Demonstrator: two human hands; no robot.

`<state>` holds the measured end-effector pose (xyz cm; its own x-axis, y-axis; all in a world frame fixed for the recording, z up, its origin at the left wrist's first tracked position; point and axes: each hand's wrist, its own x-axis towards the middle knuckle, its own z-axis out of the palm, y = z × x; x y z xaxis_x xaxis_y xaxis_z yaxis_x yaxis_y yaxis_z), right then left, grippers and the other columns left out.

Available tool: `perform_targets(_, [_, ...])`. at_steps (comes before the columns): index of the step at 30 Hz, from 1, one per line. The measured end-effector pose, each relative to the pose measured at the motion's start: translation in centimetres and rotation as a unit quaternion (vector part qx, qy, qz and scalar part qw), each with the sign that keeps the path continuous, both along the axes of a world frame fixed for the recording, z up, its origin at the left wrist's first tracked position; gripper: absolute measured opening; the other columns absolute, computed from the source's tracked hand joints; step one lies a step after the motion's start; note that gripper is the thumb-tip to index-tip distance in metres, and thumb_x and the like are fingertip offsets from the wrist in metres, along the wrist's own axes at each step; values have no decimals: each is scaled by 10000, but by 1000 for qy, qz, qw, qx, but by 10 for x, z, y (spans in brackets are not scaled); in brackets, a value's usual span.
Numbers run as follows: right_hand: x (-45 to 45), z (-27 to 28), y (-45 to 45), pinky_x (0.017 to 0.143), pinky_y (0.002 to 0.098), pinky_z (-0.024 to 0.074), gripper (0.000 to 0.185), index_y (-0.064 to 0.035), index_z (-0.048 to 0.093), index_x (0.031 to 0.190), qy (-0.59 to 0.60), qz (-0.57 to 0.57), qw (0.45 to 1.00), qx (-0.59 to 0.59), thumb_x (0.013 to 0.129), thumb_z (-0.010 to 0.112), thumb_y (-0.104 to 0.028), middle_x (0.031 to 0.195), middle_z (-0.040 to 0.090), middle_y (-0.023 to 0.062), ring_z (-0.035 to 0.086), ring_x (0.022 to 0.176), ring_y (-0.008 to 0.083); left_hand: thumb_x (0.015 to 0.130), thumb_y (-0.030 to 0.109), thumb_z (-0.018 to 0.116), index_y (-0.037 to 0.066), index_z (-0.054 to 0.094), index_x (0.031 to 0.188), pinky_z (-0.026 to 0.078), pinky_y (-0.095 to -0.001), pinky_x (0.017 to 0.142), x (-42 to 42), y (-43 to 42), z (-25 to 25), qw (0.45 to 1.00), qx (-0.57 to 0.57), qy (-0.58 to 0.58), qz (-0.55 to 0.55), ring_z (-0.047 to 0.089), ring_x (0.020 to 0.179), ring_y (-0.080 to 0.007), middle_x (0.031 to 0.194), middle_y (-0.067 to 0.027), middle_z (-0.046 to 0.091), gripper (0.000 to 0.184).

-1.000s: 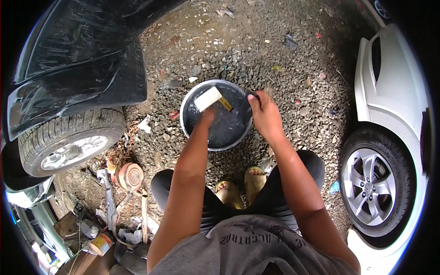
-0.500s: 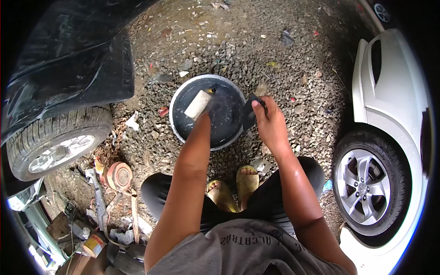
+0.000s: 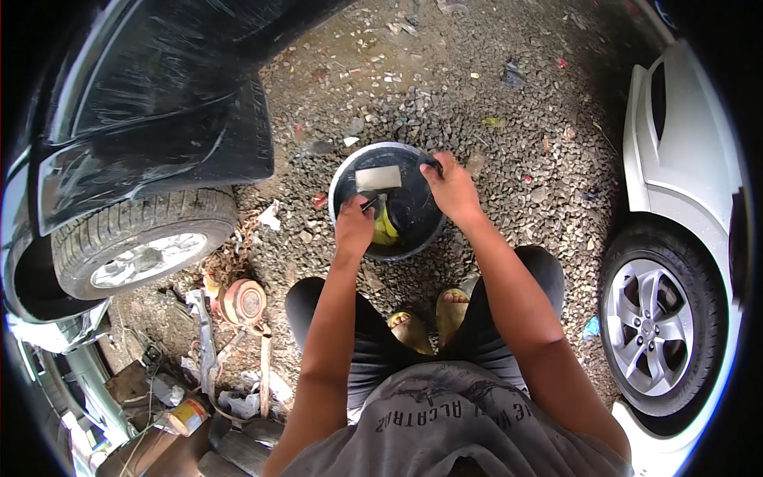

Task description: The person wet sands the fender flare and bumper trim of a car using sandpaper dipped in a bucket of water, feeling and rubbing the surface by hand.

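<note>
The round dark basin with a pale grey rim (image 3: 388,146) stands on the gravel just beyond the person's feet, with the white rectangular block (image 3: 378,178) inside it, toward the far left. The left hand (image 3: 356,226), which half a second ago reached down beside the block, is now at the basin's near-left edge, its fingers closed on a thin dark piece (image 3: 369,204); the block is thus out of its grasp, and both hands now hold something. A yellow-green object (image 3: 386,229) shows beside that hand, where the earlier view shows only dark basin; whether it joins the thin piece, I cannot tell. The block now lies more nearly crosswise than its earlier slant. The right hand (image 3: 455,191) is narrowed in a pinch on a dark flat sheet (image 3: 430,166), now at the right rim, much of it hidden. Farther out, gold-coloured sandals (image 3: 411,334) stand near, a dusty black tyre (image 3: 151,238) to the left, a silver spoked wheel (image 3: 649,326) to the right.
</note>
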<state>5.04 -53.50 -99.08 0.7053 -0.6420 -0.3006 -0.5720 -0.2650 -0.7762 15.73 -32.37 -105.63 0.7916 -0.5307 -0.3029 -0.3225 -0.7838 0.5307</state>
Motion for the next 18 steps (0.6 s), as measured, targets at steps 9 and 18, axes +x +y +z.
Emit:
perform_targets(9, [24, -17, 13, 969, 420, 518, 694, 29, 555, 1356, -12, -4, 977, -215, 881, 771, -429, 1181, 688, 235, 667, 1098, 383, 968, 91, 680, 41, 577, 1131, 635, -346, 745, 8, 24, 90, 854, -346, 290, 260, 684, 916, -150, 1070, -78, 666, 200])
perform_targets(18, [25, -17, 39, 921, 392, 520, 472, -9, 648, 1204, -92, 142, 971, 171, 886, 780, -333, 1129, 721, 190, 700, 1053, 297, 1003, 163, 660, 176, 624, 1160, 628, -428, 791, -19, 16, 63, 727, -464, 408, 300, 662, 1112, -223, 1194, -26, 656, 161])
